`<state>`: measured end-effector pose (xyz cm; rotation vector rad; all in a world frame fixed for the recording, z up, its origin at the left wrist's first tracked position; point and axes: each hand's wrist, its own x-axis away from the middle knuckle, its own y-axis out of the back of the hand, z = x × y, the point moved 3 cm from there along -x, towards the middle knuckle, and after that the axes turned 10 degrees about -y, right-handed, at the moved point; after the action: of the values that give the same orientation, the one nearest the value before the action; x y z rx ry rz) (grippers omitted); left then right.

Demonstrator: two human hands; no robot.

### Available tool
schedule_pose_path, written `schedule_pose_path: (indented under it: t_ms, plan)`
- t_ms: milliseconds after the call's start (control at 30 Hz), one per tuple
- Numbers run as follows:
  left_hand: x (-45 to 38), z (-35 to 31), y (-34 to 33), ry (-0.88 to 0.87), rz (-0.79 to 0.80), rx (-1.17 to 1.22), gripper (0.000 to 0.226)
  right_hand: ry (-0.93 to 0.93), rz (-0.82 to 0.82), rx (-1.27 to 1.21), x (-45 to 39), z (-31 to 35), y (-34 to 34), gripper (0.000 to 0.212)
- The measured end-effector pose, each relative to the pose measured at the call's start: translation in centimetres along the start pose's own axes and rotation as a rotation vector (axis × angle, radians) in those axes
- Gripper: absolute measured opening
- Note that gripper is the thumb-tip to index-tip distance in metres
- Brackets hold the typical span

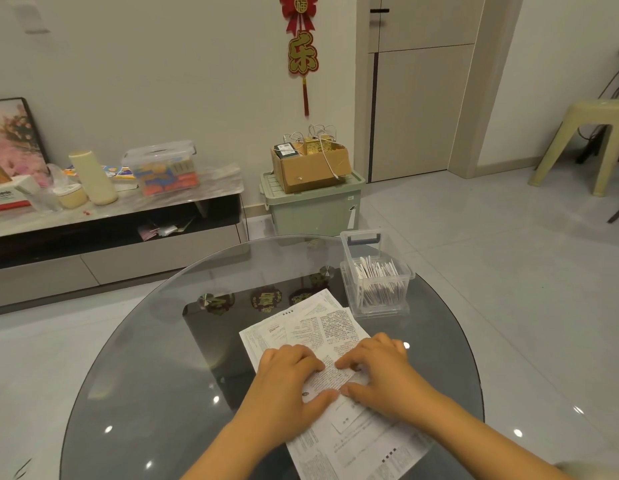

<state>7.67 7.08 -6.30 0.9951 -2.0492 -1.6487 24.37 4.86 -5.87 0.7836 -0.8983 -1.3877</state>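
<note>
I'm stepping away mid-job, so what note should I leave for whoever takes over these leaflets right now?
Left hand and right hand: both pinch the small leaflet between thumb and curled fingers.
Things: the leaflet lies on flat printed sheets on the glass table. The clear box is behind on the right.
Done: the box holds many white folded slips.
Left: probably finish this fold, box it, then do the flat sheets.

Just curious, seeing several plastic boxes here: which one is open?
The small clear plastic box on the round glass table, lid tipped up, white packets inside. The clear lidded box on the console and the green plastic bin are closed.
</note>
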Motion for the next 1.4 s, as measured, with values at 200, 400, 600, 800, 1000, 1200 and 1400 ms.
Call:
schedule_pose_path:
  t_ms: [200,400,600,800,1000,1200,1400]
  plan:
    - [0.5,-0.1,-0.2,-0.026,0.051,0.124,0.05,0.064,0.026,-0.012,0.5,0.0,0.1,0.035]
    - [0.4,0.8,0.8,0.029,-0.012,0.269,0.025,0.106,0.066,-0.129,-0.1,0.0,0.2,0.029]
    - [-0.5,0.9,0.8,0.127,-0.127,0.301,0.017,-0.023,0.042,-0.183,-0.9,0.4,-0.1,0.015]
    - [-1.0,1.2,0.1,0.175,-0.152,0.336,0.023,-0.103,-0.015,-0.233,-1.7,1.1,-0.9,0.037]
    - [-1.4,1.1,0.5,0.253,-0.071,0.308,0.026,-0.082,-0.004,-0.049,-2.3,1.5,-1.4,0.034]
    - [-1.5,0.2,1.3,0.319,-0.032,0.352,0.031,-0.031,0.002,-0.11,-1.8,2.3,-0.8,0.013]
    - [-2.1,-0.9,3.9,0.409,-0.102,0.534,0.011,0.004,-0.079,-0.201,-1.4,3.1,2.2,0.017]
